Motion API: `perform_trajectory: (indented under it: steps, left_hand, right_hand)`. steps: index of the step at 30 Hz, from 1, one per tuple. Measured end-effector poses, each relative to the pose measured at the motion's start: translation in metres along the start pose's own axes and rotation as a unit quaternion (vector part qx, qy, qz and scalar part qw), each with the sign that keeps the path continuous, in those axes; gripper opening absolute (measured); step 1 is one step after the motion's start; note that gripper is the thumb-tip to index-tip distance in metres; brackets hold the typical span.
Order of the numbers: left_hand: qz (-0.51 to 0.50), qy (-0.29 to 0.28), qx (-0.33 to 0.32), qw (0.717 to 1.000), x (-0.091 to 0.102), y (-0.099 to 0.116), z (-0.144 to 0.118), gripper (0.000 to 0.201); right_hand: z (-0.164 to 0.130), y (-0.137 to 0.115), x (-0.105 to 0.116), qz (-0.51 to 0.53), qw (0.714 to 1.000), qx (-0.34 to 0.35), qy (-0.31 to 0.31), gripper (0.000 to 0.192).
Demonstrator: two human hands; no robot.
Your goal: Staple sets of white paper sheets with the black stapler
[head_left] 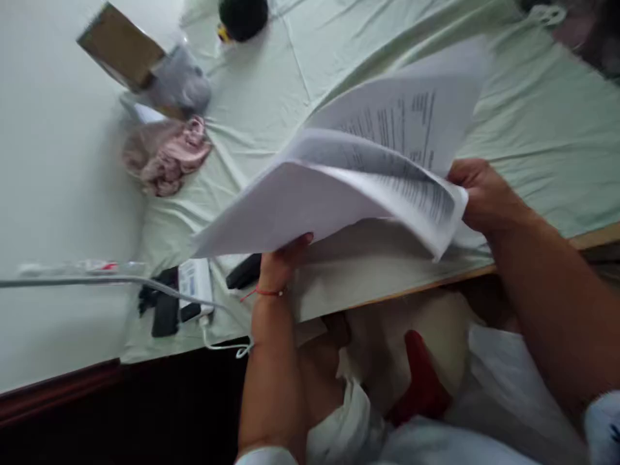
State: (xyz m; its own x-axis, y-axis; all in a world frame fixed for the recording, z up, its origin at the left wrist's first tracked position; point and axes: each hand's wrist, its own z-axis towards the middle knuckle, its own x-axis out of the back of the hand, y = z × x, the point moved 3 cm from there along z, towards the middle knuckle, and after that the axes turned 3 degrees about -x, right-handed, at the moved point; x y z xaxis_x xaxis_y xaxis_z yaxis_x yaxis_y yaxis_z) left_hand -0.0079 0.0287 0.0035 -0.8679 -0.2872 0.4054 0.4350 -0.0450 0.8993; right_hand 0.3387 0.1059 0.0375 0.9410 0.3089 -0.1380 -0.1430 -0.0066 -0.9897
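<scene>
Several printed paper sheets point(310, 200) are held up over the cloth-covered surface, fanned apart and curling. My left hand point(283, 258), with a red string at the wrist, grips their lower edge; the thumb shows in front and the other fingers are hidden by the paper. At the right end, my right hand point(477, 190) is closed on the sheets' edge, where one page folds over. Rows of print show on the raised pages, too blurred to read.
A white power strip point(195, 284) with black plugs and a cable lies at the lower left, beside a black object point(245, 271). Pink cloth point(169, 158) and a cardboard box point(121, 45) stand along the wall. A dark round object point(243, 18) sits at the back.
</scene>
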Motion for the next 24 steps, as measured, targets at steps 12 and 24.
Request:
perform_trajectory:
  steps: [12,24]
  left_hand:
    - [-0.018,0.028,-0.002,0.999,-0.001,0.009,0.004,0.048]
    - [-0.018,0.062,-0.018,0.998,0.003,0.004,0.012,0.043]
  right_hand:
    - [0.015,0.001,0.006,0.037,0.998,-0.050,0.026,0.042]
    - [0.007,0.001,0.012,-0.143,0.989,-0.019,0.019,0.042]
